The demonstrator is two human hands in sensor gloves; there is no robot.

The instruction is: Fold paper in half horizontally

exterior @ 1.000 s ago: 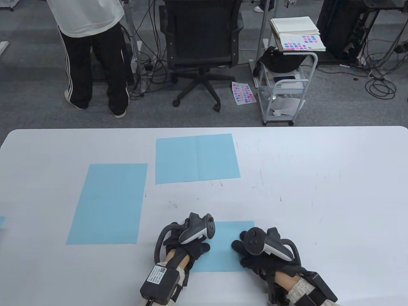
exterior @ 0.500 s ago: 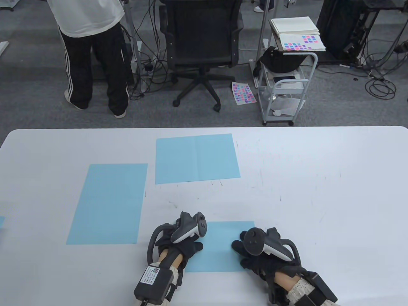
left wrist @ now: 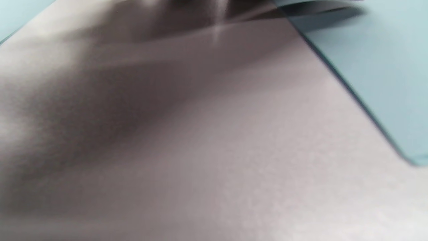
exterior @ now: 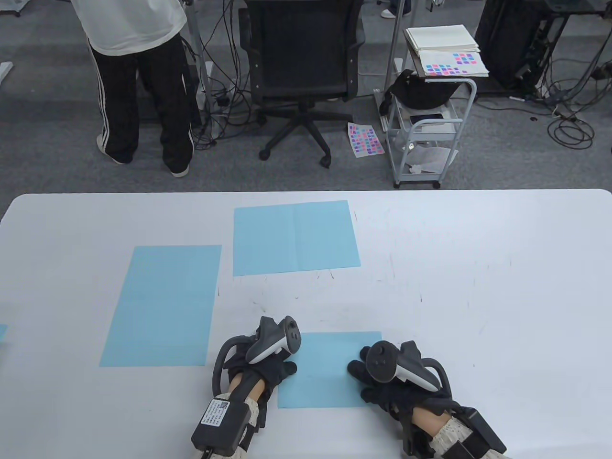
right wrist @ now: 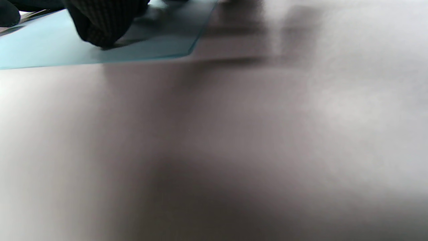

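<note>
A small folded light-blue paper (exterior: 330,370) lies flat near the table's front edge. My left hand (exterior: 279,368) rests at its left edge, with the thumb on the paper. Its fingers are hidden under the tracker. My right hand (exterior: 363,377) presses on the paper's right edge. In the right wrist view a gloved fingertip (right wrist: 100,30) presses down on the paper (right wrist: 50,47). The left wrist view shows only the paper's edge (left wrist: 378,67) and the table, no fingers.
A tall blue sheet (exterior: 162,306) lies to the left on the white table (exterior: 478,287). A creased blue sheet (exterior: 295,238) lies further back. A sliver of blue paper (exterior: 2,331) shows at the left edge. A chair, a cart and a standing person are beyond the table.
My left hand has slid leftward across the folded paper to its left edge. My right hand and the paper have stayed in place.
</note>
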